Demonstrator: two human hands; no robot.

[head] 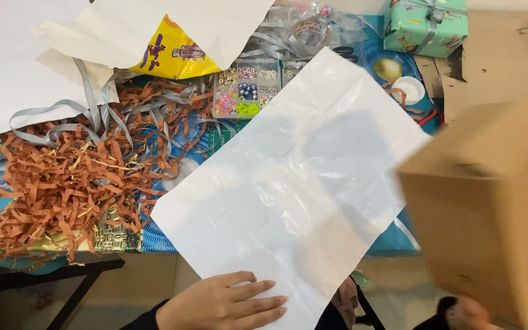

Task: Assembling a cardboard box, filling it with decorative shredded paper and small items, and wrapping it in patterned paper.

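Head view: left hand (224,304) lay flat, fingers spread, on white tissue sheet (288,189), judged light, tearable, best edge-held; right hand's grip on blurred cardboard box (490,208) unclear.

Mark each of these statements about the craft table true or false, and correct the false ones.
1. The left hand lies flat on the near edge of the white paper sheet. True.
2. The brown cardboard box stands at the far left of the table. False: it is at the right, blurred, close to the camera.
3. Brown shredded paper is heaped left of the sheet. True.
4. The wrapped green gift box sits on the white sheet. False: it rests at the far right corner, apart from the sheet.
5. The compartmented bead box lies beyond the sheet's far edge. True.
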